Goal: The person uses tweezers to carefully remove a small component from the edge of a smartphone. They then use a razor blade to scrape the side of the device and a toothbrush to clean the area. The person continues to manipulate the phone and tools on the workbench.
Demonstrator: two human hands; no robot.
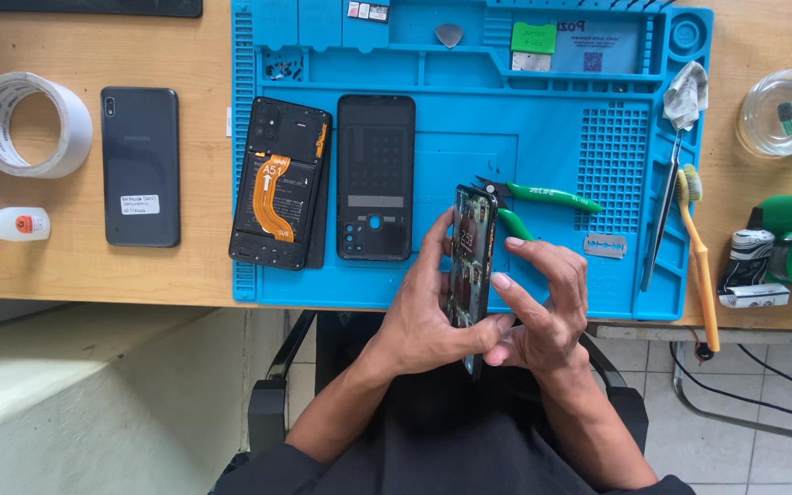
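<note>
I hold a dark smartphone [469, 261] upright on its edge above the near edge of the blue repair mat [543, 137]. My left hand [423, 312] grips its left side and bottom. My right hand [543, 307] holds the right side, with fingers pressed along that edge. On the mat to the left lie an opened phone body with an orange flex cable [279, 183] and a black back cover [375, 177].
Green-handled cutters [543, 197], a razor blade [605, 245], tweezers [665, 220] and a yellow brush [698, 257] lie on the mat's right. On the wooden desk sit another dark phone [139, 165], a tape roll [34, 124], a glue bottle [6, 224] and a glass jar [786, 110].
</note>
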